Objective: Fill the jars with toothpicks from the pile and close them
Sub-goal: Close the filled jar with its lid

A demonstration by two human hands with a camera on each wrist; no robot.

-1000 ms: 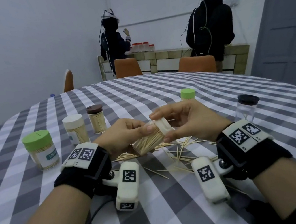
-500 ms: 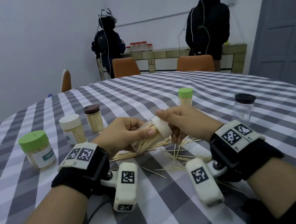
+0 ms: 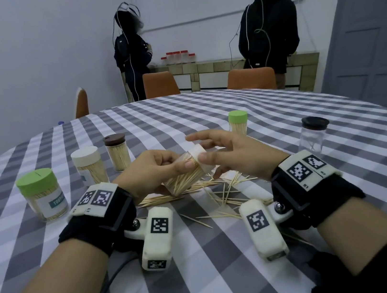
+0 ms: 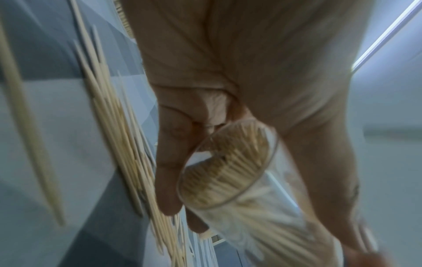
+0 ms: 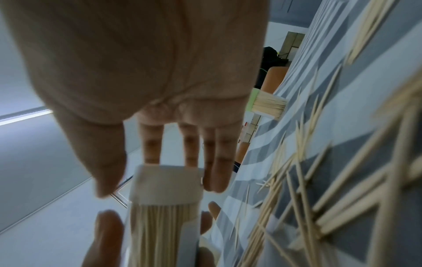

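Observation:
My left hand grips a clear jar packed with toothpicks, held tilted just above the table. A white lid sits on the jar's upper end. At that lid is my right hand, its fingers straight and spread; only the thumb touches the lid's side. In the left wrist view the jar's round base faces the camera between thumb and fingers. The right wrist view has the lid lying between thumb and fingers. Loose toothpicks lie scattered under both hands.
Filled, capped jars stand on the checked tablecloth: a large green-lidded one, a white-lidded one and a brown-lidded one at left, a small green-lidded one behind. A nearly empty dark-lidded jar stands right. Two people stand at the back counter.
My right hand gripped the white lid on the jar before; its fingers have now straightened and spread off it. The left hand keeps hold of the jar.

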